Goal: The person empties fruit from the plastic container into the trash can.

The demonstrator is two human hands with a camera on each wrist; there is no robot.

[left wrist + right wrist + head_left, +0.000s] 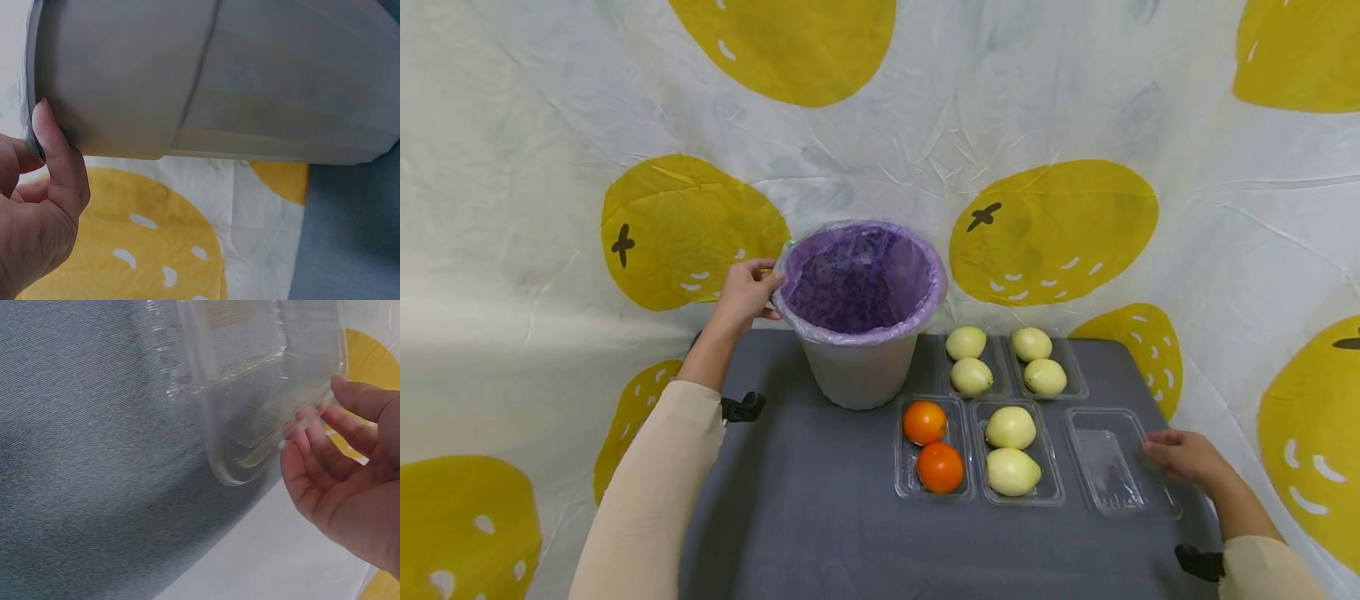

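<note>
A pale bin with a purple plastic liner stands at the back of the grey table. At its left rim, my left hand pinches the edge, thumb and fingers on either side, as the left wrist view also shows. Far to the right, an empty clear plastic tray is held by its right edge in my right hand. In the right wrist view, the thumb lies on the tray's rim and the curled fingers sit beneath it.
Left of the empty tray, a clear tray holds two oranges. Two pale yellow-green fruits lie in the tray beside it. Behind are two more trays of such fruits. A cloth with printed yellow fruits hangs behind the table.
</note>
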